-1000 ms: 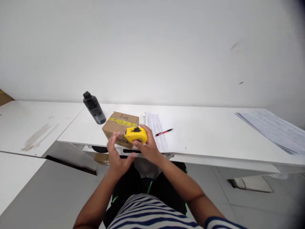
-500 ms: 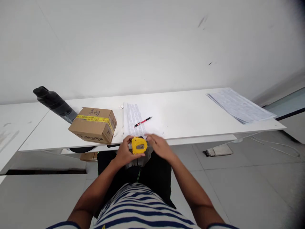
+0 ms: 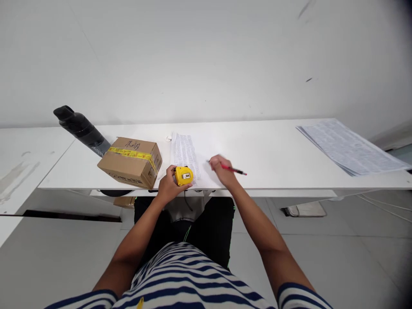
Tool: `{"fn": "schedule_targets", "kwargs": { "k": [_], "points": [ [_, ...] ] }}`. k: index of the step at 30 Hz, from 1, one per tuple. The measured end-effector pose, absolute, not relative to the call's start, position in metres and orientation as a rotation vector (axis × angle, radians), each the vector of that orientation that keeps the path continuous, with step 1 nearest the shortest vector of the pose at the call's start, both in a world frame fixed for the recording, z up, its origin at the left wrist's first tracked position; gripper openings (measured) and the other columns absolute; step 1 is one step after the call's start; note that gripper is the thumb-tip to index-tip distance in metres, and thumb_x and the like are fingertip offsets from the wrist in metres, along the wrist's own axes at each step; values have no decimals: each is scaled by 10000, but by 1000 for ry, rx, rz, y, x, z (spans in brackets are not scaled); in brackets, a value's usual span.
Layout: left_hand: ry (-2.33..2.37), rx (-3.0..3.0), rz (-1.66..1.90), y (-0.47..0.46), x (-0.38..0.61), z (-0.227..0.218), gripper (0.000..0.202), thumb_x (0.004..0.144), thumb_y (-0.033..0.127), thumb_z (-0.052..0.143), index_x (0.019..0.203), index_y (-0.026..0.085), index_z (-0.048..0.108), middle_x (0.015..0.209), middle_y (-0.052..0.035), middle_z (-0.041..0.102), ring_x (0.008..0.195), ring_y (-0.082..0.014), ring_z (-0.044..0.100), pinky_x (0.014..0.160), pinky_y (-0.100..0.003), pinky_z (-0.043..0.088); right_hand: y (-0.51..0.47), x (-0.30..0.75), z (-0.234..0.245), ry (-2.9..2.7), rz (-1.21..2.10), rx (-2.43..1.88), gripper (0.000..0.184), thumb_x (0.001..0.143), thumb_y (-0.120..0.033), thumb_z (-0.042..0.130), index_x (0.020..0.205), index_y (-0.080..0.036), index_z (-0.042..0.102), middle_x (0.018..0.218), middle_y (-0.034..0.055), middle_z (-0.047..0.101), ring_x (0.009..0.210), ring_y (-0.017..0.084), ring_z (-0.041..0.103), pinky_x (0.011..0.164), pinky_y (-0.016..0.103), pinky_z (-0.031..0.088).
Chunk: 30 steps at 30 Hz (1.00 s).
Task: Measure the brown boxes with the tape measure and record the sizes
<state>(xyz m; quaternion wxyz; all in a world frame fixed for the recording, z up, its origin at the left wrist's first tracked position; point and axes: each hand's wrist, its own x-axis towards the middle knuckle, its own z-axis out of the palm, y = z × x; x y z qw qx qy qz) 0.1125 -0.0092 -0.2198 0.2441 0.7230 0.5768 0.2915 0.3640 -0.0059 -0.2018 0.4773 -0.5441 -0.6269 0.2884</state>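
Note:
My left hand (image 3: 168,185) grips a yellow tape measure (image 3: 183,176) at the front edge of the white table (image 3: 273,150), on the lower end of a printed paper sheet (image 3: 184,152). My right hand (image 3: 222,170) is closed on a red pen (image 3: 234,170), whose tip sticks out to the right just above the tabletop. A cardboard box (image 3: 131,162) with yellow tape sits just left of my left hand.
A black bottle (image 3: 80,128) lies tilted behind the box at the table's left end. A stack of printed papers (image 3: 349,145) rests at the far right. Another white table (image 3: 28,154) adjoins on the left. Grey floor lies below.
The tape measure passed from my right hand to my left and came down to the table edge. My right hand reached out and picked up the red pen.

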Motion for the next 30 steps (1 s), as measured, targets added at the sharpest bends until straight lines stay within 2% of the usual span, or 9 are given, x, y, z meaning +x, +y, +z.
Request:
{"fn": "schedule_targets", "kwargs": {
  "k": [2,4,9,12,18,30],
  "points": [
    [1573,2042,837,-8,112,-223,933,565,576,872,1304,228,421,1222,-128,675,1170,-338,656,977,-477,522,-18,353,-207,-1620,930,-1221,655,952,-742,286,809,-203,630,572,-11,523,555,147,509,570,285,412],
    [1557,2109,891,-6,111,-227,928,535,575,887,1269,213,450,1237,-143,658,1202,-345,629,1025,-490,497,-24,344,-212,-1648,1025,-1242,651,964,-717,271,798,-207,641,540,-16,509,550,152,511,567,292,403],
    [1543,2145,935,-5,110,-232,926,531,553,900,1259,191,458,1212,-149,657,1189,-350,621,1027,-514,494,-23,336,-217,-1575,961,-1396,511,927,-608,473,616,-215,574,627,31,631,631,177,583,620,317,439],
    [1536,2153,951,-6,111,-232,904,538,524,904,1258,207,460,1204,-128,661,1165,-337,633,1003,-500,509,-24,335,-218,-1576,936,-1439,483,894,-572,536,561,-222,530,616,30,631,616,178,571,599,319,430],
    [1524,2155,956,-6,110,-233,900,533,503,910,1261,231,454,1183,-103,665,1096,-313,662,945,-464,535,-26,333,-219,-1554,985,-1402,481,878,-533,551,516,-229,458,570,12,585,586,161,534,584,313,420],
    [1524,2142,946,-7,110,-233,919,533,541,904,1266,220,451,1169,-107,674,1130,-321,654,960,-476,530,-28,334,-219,-1563,925,-1447,476,894,-571,541,582,-215,590,578,19,601,635,187,581,608,320,443]
  ]
}}
